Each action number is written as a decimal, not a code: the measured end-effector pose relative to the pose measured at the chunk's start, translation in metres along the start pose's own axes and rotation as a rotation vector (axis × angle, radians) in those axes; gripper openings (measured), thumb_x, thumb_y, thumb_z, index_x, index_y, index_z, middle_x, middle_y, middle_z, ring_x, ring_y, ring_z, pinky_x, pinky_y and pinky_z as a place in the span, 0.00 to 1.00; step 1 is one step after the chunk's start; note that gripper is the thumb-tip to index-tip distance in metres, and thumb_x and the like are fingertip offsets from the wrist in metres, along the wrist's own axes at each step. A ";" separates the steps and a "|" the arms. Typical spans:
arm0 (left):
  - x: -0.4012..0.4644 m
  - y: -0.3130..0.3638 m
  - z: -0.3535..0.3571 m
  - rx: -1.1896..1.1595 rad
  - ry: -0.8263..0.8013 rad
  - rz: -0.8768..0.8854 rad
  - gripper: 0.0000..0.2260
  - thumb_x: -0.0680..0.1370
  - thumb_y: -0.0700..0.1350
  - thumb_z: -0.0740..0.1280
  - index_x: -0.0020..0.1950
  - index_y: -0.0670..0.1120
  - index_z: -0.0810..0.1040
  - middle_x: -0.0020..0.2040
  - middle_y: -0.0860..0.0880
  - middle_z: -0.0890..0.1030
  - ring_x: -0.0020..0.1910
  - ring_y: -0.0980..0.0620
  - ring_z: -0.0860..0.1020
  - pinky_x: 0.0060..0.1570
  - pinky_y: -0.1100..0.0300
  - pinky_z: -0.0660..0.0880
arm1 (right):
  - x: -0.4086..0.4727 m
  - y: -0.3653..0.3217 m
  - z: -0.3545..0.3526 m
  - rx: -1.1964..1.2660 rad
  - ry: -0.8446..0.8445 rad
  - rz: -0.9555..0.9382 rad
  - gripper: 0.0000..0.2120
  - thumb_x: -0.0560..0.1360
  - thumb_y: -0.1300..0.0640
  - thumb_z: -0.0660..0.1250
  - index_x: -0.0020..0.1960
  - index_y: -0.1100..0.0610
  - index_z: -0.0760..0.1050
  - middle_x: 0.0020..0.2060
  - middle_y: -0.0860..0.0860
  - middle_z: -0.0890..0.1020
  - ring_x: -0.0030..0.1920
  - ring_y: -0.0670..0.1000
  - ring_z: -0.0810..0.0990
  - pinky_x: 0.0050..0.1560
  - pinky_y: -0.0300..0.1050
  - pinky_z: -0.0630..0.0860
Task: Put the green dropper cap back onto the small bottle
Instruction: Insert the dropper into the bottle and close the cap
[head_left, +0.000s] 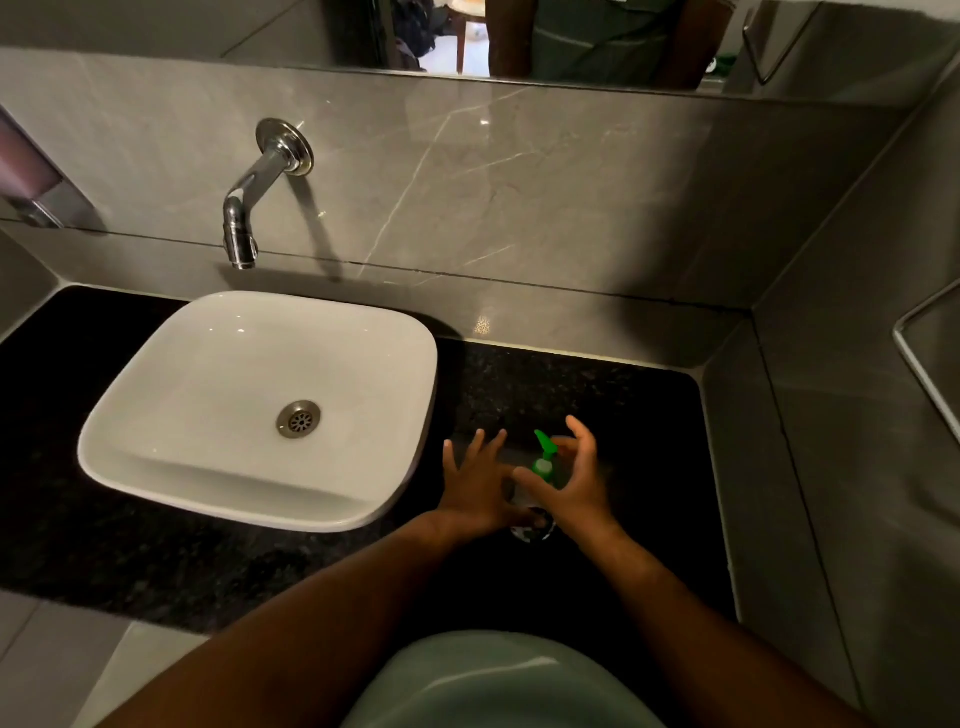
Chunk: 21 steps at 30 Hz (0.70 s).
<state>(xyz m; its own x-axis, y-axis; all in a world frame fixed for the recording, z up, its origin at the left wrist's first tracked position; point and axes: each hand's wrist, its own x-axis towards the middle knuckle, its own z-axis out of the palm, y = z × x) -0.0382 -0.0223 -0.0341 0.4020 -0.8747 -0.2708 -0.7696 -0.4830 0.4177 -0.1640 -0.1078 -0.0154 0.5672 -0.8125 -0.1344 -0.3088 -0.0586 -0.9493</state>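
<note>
Black granite counter (597, 395) — right hand (576, 483) pinches green dropper cap (544, 457) at its ten o'clock; left hand (475, 488) fingers wide, steadying small bottle (532, 525).

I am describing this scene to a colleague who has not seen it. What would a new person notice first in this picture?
The eye goes first to the bright green dropper cap, low and right of centre, between the left hand and the right hand over the dark countertop. Next comes the large white basin to the left, with a chrome tap on the grey wall above it.
</note>
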 end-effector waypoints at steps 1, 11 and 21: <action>0.000 -0.001 -0.001 -0.010 0.002 -0.006 0.30 0.60 0.73 0.69 0.58 0.59 0.79 0.79 0.51 0.51 0.76 0.50 0.39 0.63 0.42 0.24 | 0.001 0.002 -0.002 0.046 -0.044 0.004 0.43 0.68 0.59 0.75 0.75 0.50 0.55 0.66 0.51 0.72 0.65 0.45 0.71 0.61 0.34 0.68; 0.003 0.001 0.003 0.009 -0.010 -0.028 0.32 0.58 0.73 0.64 0.59 0.64 0.77 0.79 0.51 0.53 0.76 0.49 0.41 0.64 0.38 0.26 | 0.003 0.000 -0.003 -0.075 -0.023 0.012 0.49 0.58 0.47 0.81 0.72 0.49 0.59 0.55 0.47 0.74 0.54 0.42 0.74 0.52 0.33 0.69; 0.006 -0.003 0.004 0.004 0.039 -0.008 0.36 0.56 0.76 0.63 0.61 0.64 0.76 0.78 0.52 0.56 0.76 0.50 0.41 0.55 0.48 0.16 | 0.005 -0.004 -0.010 0.077 -0.135 0.047 0.33 0.72 0.66 0.71 0.73 0.57 0.62 0.64 0.60 0.76 0.65 0.52 0.74 0.65 0.51 0.73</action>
<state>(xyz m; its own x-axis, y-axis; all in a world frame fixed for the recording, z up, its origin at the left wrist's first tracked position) -0.0352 -0.0256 -0.0400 0.4273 -0.8716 -0.2403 -0.7679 -0.4901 0.4124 -0.1676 -0.1169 -0.0098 0.6526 -0.7276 -0.2115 -0.2812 0.0265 -0.9593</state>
